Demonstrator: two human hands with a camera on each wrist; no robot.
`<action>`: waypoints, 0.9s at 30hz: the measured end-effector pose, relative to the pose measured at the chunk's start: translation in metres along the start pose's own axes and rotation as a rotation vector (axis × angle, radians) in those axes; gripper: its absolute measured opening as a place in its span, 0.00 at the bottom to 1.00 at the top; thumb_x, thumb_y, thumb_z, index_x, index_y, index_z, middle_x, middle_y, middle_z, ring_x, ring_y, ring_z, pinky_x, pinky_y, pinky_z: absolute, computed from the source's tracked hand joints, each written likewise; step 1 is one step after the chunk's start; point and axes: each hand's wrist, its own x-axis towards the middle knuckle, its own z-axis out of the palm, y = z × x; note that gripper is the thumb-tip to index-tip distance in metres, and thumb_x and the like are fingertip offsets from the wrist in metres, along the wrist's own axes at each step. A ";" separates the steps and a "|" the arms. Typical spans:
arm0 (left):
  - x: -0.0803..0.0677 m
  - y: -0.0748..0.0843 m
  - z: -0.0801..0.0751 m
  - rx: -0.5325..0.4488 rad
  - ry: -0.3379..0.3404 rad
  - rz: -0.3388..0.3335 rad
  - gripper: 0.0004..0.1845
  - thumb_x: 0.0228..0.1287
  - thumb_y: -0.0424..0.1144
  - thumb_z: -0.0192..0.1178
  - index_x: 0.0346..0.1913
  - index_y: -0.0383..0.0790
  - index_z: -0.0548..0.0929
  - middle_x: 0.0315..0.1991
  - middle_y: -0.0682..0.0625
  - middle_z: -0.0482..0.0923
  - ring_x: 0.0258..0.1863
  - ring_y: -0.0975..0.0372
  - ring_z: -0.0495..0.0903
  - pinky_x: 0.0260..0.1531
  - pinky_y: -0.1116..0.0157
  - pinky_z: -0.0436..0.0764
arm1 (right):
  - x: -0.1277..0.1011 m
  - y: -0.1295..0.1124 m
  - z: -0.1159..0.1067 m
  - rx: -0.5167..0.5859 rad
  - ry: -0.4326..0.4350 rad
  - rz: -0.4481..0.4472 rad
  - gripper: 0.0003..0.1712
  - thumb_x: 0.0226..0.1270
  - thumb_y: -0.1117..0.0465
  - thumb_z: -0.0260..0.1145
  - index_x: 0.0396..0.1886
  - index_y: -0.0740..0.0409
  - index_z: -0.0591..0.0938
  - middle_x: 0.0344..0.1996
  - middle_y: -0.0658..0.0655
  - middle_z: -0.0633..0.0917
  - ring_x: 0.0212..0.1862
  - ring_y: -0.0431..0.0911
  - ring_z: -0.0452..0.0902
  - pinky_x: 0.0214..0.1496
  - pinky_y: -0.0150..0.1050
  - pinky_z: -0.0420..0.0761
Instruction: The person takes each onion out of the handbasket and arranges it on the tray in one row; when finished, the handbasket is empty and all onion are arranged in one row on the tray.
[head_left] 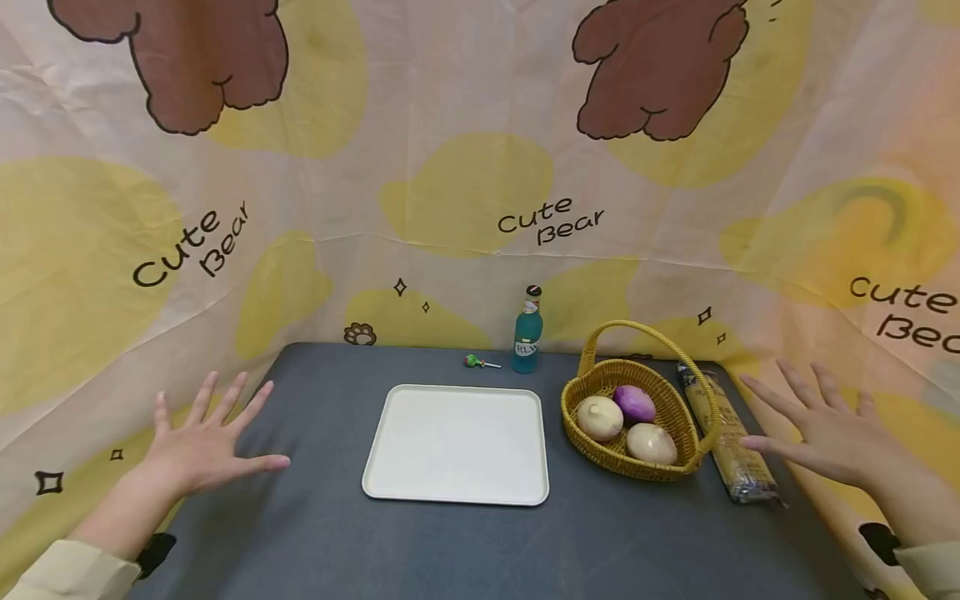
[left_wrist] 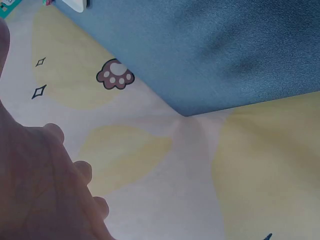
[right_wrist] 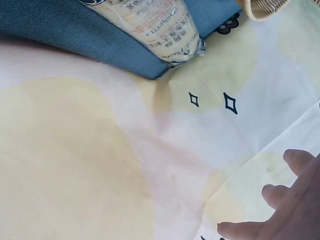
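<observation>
Head view: soft, even light; warm orange glow on cloth backdrop point(head_left: 450, 100), right side. Faint diffuse shadow on bench point(head_left: 465, 550), left. Left wrist view hazy, left grip point(left_wrist: 40, 185) shaded; right wrist view brighter.

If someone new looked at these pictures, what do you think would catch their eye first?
Probably the yellow wicker basket on the table's right, holding two pale round items and a purple one. Next, the white tray near the middle, a blue-green bottle behind it. The left hand and right hand spread at either side.
</observation>
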 end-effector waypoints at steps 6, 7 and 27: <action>0.002 0.005 -0.002 0.000 0.009 -0.003 0.63 0.52 0.83 0.51 0.81 0.63 0.29 0.82 0.38 0.28 0.77 0.37 0.18 0.56 0.25 0.12 | 0.000 -0.002 -0.003 0.000 0.001 0.000 0.55 0.64 0.25 0.58 0.82 0.29 0.42 0.80 0.60 0.27 0.74 0.69 0.09 0.54 0.90 0.31; 0.002 0.005 -0.002 -0.001 0.009 -0.003 0.63 0.52 0.83 0.51 0.81 0.63 0.29 0.82 0.38 0.28 0.77 0.37 0.17 0.56 0.25 0.12 | 0.000 -0.003 -0.004 -0.002 -0.002 0.000 0.55 0.64 0.25 0.58 0.82 0.29 0.41 0.80 0.60 0.27 0.74 0.69 0.09 0.54 0.90 0.31; 0.004 0.021 0.013 -0.129 0.081 0.058 0.61 0.57 0.76 0.57 0.82 0.59 0.31 0.82 0.35 0.36 0.78 0.36 0.23 0.66 0.26 0.25 | -0.007 -0.012 -0.020 0.231 0.101 -0.035 0.55 0.67 0.38 0.66 0.83 0.33 0.42 0.82 0.66 0.41 0.77 0.76 0.31 0.52 0.86 0.54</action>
